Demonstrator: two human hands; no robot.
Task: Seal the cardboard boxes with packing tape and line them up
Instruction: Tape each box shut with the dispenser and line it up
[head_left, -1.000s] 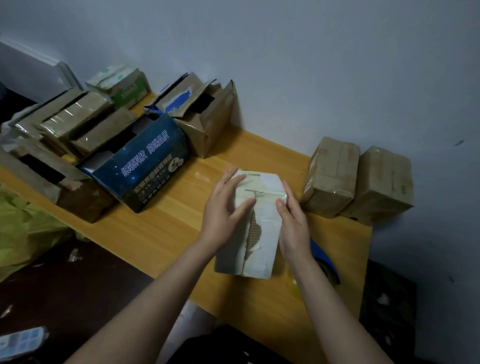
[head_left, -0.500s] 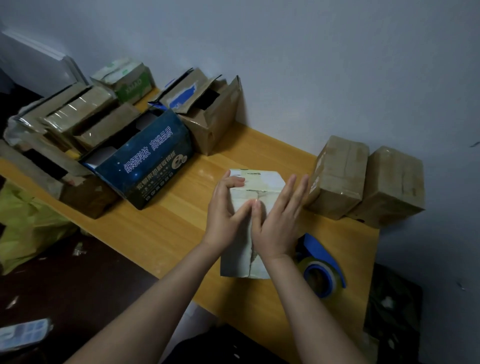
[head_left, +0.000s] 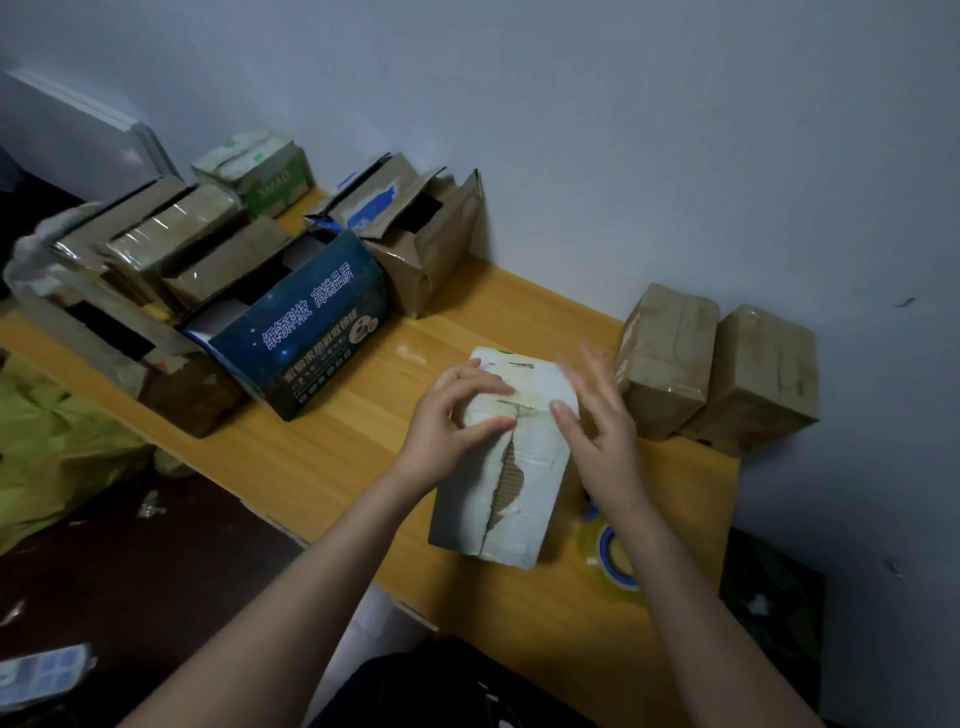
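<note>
Flap-closing step: left hand grip held torn white cardboard box; right hand grip wide, flat. Next move needed blue-cored tape roll, right of grip.

Recorded under dim, bluish amb. light w/ soft shadows; showed motion blur on right hand, wide-angle bending at edges.
</note>
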